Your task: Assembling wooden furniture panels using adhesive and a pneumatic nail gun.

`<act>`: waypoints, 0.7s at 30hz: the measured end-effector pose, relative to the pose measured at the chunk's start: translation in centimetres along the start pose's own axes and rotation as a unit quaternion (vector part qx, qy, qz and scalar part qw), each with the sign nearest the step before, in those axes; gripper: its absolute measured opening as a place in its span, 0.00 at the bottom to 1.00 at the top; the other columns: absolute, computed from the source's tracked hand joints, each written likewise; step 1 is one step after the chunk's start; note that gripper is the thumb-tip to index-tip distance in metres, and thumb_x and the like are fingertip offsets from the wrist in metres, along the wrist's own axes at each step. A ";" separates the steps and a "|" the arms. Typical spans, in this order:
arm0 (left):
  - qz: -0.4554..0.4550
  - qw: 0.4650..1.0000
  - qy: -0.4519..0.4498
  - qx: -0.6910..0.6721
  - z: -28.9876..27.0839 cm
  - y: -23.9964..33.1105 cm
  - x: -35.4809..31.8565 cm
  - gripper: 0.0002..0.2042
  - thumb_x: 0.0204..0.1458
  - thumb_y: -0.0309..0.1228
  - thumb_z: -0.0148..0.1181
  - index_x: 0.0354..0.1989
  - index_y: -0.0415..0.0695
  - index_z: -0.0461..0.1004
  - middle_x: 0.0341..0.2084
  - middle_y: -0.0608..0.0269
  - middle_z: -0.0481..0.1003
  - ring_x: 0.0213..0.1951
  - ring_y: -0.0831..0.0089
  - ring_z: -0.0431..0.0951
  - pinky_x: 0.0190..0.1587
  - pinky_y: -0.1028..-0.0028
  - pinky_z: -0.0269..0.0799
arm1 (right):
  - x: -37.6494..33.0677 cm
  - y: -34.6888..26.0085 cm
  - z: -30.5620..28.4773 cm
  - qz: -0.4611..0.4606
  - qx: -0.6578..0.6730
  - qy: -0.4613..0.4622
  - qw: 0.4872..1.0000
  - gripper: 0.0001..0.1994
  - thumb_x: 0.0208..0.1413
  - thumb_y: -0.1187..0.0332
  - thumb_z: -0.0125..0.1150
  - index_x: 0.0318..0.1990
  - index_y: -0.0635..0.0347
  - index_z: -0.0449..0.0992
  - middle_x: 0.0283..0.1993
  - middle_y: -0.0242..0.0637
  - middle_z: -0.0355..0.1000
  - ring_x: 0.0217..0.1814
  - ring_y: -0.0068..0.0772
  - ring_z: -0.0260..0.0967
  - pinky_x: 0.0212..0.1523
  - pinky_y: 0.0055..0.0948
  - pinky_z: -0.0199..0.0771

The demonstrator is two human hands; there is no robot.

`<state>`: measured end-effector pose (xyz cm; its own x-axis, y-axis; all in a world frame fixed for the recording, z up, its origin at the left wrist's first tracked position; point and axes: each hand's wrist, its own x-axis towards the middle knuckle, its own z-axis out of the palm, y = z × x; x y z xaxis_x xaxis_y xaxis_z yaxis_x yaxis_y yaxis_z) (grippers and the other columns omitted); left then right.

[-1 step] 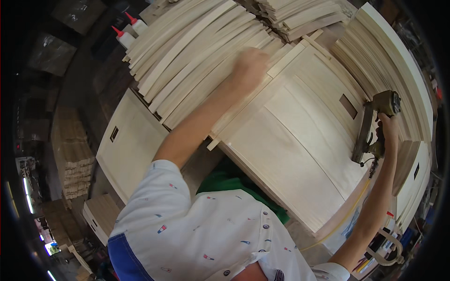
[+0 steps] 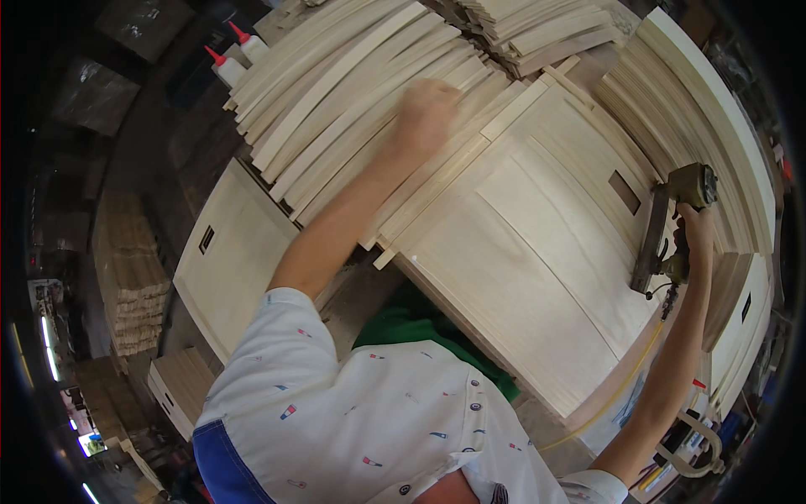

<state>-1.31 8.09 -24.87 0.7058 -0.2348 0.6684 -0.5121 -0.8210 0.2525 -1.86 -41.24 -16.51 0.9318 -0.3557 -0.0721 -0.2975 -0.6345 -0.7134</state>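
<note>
My right hand (image 2: 693, 225) is wrapped round the handle of a dark pneumatic nail gun (image 2: 653, 239), held at the right edge of a pale wooden panel (image 2: 537, 252). A yellow air hose (image 2: 625, 382) runs down from the gun's handle. My left hand (image 2: 426, 113) is over the far end of a stack of long wooden strips (image 2: 353, 109); motion smears its fingers, and I cannot see whether anything is in them. A narrow wooden strip (image 2: 437, 191) lies along the panel's left edge. Near the panel's far right is a rectangular cutout (image 2: 624, 193).
Two white glue bottles (image 2: 227, 69) with red tips stand beyond the strips on the left. Another panel (image 2: 227, 252) with a slot lies at the left. Stacked curved boards (image 2: 714, 126) rise at the right, and a clamp (image 2: 701, 449) sits at the lower right among small tools.
My left hand has shifted left, away from the panel's far corner and over the strip stack. My right hand and the nail gun have stayed in place.
</note>
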 end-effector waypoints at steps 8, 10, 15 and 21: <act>-0.176 0.952 0.049 0.247 -10.6 -8.9 -2.9 0.17 0.46 0.30 0.64 0.46 0.42 0.76 0.42 0.51 0.74 0.47 0.52 0.71 0.53 0.58 0.66 | 0.1 0.9 0.2 -0.050 -0.026 0.035 0.998 0.14 0.45 0.64 0.60 0.22 0.68 0.71 0.16 0.35 0.65 0.12 0.29 0.65 0.14 0.32 0.64; -0.186 0.955 0.031 0.229 -11.3 -9.3 -2.9 0.16 0.46 0.30 0.64 0.44 0.42 0.76 0.43 0.51 0.74 0.48 0.52 0.71 0.53 0.58 0.66 | -1.8 -0.2 0.4 -0.065 -0.030 0.038 0.997 0.14 0.46 0.63 0.60 0.22 0.68 0.72 0.16 0.35 0.66 0.12 0.28 0.66 0.15 0.31 0.65; -0.164 0.964 -0.067 0.197 -12.3 -11.3 -1.6 0.12 0.48 0.31 0.61 0.39 0.37 0.78 0.38 0.41 0.76 0.43 0.45 0.76 0.48 0.55 0.71 | -6.4 -0.7 -0.4 -0.100 0.000 0.095 0.990 0.16 0.50 0.59 0.61 0.26 0.66 0.73 0.18 0.32 0.66 0.16 0.24 0.66 0.18 0.28 0.65; -0.162 0.944 -0.125 0.260 -13.7 -10.7 0.5 0.19 0.50 0.38 0.58 0.47 0.40 0.75 0.42 0.41 0.75 0.45 0.47 0.76 0.50 0.57 0.72 | -11.7 0.4 -3.4 -0.090 0.046 0.181 0.978 0.16 0.53 0.57 0.63 0.27 0.62 0.73 0.19 0.30 0.67 0.17 0.20 0.64 0.19 0.26 0.63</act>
<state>-2.18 23.90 -17.64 0.9110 0.0105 0.4123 0.0142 -0.9999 -0.0061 -13.61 -39.71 -13.60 0.8277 -0.4746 0.2994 -0.1001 -0.6499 -0.7534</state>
